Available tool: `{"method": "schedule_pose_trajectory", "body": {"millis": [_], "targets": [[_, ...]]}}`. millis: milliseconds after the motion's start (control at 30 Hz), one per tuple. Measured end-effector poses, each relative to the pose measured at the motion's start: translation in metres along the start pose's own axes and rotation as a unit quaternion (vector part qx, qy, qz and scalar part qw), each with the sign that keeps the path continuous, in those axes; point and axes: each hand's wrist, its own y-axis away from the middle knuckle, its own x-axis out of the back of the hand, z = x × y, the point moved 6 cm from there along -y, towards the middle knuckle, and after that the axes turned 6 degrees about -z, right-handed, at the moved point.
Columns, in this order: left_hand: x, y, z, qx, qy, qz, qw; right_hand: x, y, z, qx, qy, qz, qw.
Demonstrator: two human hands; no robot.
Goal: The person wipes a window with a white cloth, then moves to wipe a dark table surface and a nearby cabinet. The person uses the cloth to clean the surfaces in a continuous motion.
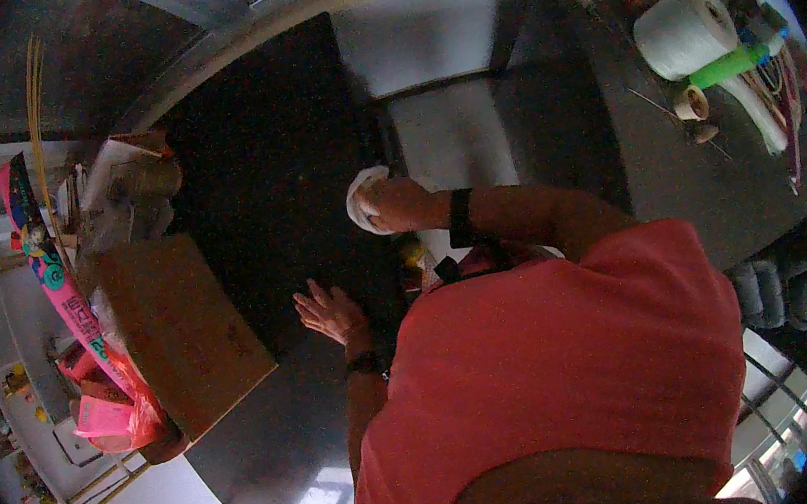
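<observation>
My right hand (401, 205) grips a bunched white cloth (358, 201) against a dark, flat surface (263, 156), close to its right-hand edge. A black band circles that wrist. My left hand (328, 313) holds nothing. Its fingers are spread over the lower part of the same dark surface; whether the palm touches it I cannot tell. To the left of this hand stands a brown cardboard box (186, 331). Just below my right forearm, partly hidden by it and my body, a small yellow item (413, 252) shows.
A long pink printed package (65, 293) and a red plastic bag (143, 408) stand beside the box. On the grey surface at right are a large white twine spool (686, 28), a green bottle-like item (728, 65) and a tape roll (690, 103). Black padding (781, 285) lies at far right.
</observation>
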Motion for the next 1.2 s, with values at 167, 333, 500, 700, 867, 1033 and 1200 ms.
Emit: {"method": "schedule_pose_trajectory", "body": {"millis": [167, 333, 500, 700, 867, 1033, 1200], "targets": [[0.007, 0.002, 0.01, -0.013, 0.008, 0.011, 1.0, 0.003, 0.018, -0.011, 0.048, -0.006, -0.146, 0.988], [-0.001, -0.004, -0.001, -0.004, 0.029, 0.011, 1.0, 0.037, -0.006, -0.018, 0.079, 0.021, -0.051, 0.995], [-0.015, -0.004, -0.011, 0.006, -0.011, 0.009, 1.0, 0.083, -0.05, -0.033, 0.15, 0.017, 0.096, 0.984], [-0.015, -0.002, -0.014, -0.024, -0.013, 0.051, 0.998, 0.044, -0.08, -0.044, 0.154, 0.211, 0.039, 0.964], [-0.01, 0.0, -0.01, -0.026, -0.001, 0.057, 0.998, -0.008, -0.067, -0.031, 0.095, 0.181, -0.031, 0.978], [-0.005, 0.003, -0.005, -0.035, -0.007, 0.06, 0.998, -0.018, -0.084, -0.015, 0.151, 0.237, -0.065, 0.958], [0.004, 0.004, 0.0, -0.064, 0.016, 0.091, 0.994, 0.024, -0.128, 0.019, 0.168, 0.108, -0.01, 0.98]]}}
